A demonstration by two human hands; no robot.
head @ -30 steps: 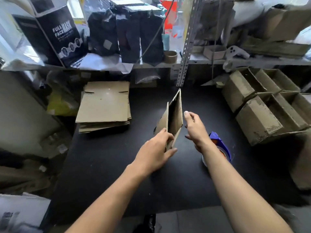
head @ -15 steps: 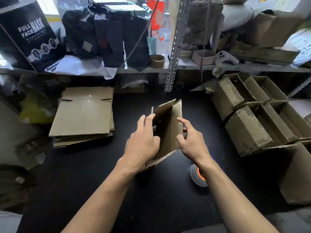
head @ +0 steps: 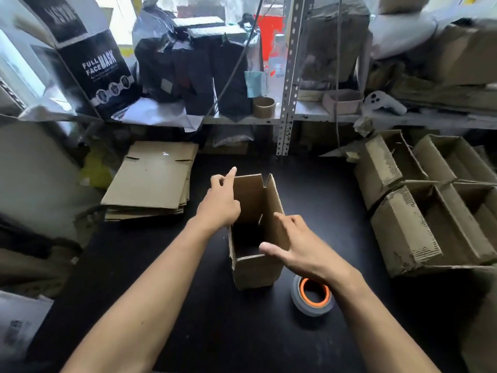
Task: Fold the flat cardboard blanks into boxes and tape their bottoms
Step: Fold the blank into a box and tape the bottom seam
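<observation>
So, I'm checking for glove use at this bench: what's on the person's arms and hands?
Nothing is worn that shows. The left hand and right hand are bare, with no gloves, rings, watch or wristband. Both forearms are bare to the bottom edge of the picture, with no sleeve in view.

Lit by daylight from the window (head: 204, 12) behind the shelf (head: 403, 118), blown out to white glare there; dim and shadowed over the black table (head: 242, 332); smeared by motion blur at the top right; bent by wide-angle distortion at the edges
</observation>
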